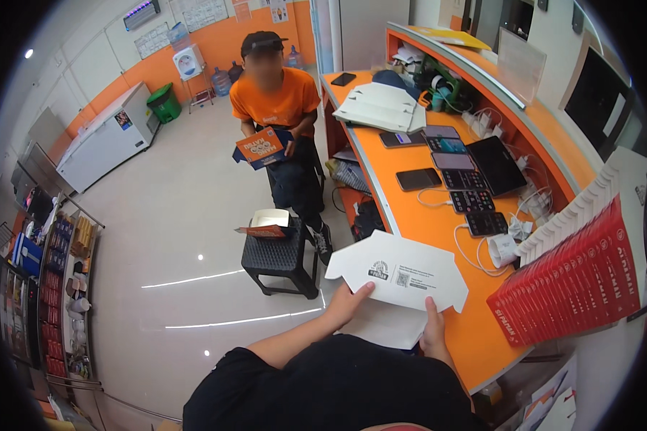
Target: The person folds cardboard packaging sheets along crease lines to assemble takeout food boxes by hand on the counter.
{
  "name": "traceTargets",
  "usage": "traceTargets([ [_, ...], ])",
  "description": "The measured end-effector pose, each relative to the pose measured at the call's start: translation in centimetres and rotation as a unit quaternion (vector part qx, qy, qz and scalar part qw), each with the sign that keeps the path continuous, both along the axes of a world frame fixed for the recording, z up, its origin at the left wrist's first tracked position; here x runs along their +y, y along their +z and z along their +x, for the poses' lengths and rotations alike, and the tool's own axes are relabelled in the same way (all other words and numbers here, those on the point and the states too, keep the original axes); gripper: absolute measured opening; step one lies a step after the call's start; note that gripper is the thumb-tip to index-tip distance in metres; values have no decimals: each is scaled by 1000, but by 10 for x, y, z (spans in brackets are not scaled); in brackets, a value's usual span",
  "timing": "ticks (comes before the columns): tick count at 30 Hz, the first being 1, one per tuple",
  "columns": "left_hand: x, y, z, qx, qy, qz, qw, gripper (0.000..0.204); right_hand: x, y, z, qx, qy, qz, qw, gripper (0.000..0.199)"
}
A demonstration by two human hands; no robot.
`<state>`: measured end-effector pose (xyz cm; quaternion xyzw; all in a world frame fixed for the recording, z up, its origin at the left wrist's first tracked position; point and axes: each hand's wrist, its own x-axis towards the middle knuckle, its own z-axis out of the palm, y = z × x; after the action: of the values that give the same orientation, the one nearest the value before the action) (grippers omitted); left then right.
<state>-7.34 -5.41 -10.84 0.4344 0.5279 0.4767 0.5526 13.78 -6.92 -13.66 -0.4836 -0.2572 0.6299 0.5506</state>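
At the near end of the orange counter, both hands hold one flat, unfolded white cardboard box blank, printed side up, its far edge over the counter's rim. Left hand grips the blank's lower left edge, thumb on top. Right hand pinches the lower right edge, thumb pressed on the upper face. Just right of the blank: a slanted row of red and white flat box blanks stacked on edge. Farther along the counter: several phones on charging cables, a dark tablet, a pile of white flat blanks. Across the floor, another person in an orange shirt stands holding an orange and blue folded box. In front of them, a black plastic stool carries an open box. White chest freezer against the far wall; green bin beside it.
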Motion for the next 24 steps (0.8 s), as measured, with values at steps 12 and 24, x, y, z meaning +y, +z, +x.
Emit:
traceTargets([
  [12, 2, 10, -1, 22, -79, 4, 997, 51, -6, 14, -3, -31, -25, 45, 998, 50],
  [24, 8, 10, 3, 35, -168, -27, 985, 58, -1, 9, 22, -73, -5, 63, 995, 50],
])
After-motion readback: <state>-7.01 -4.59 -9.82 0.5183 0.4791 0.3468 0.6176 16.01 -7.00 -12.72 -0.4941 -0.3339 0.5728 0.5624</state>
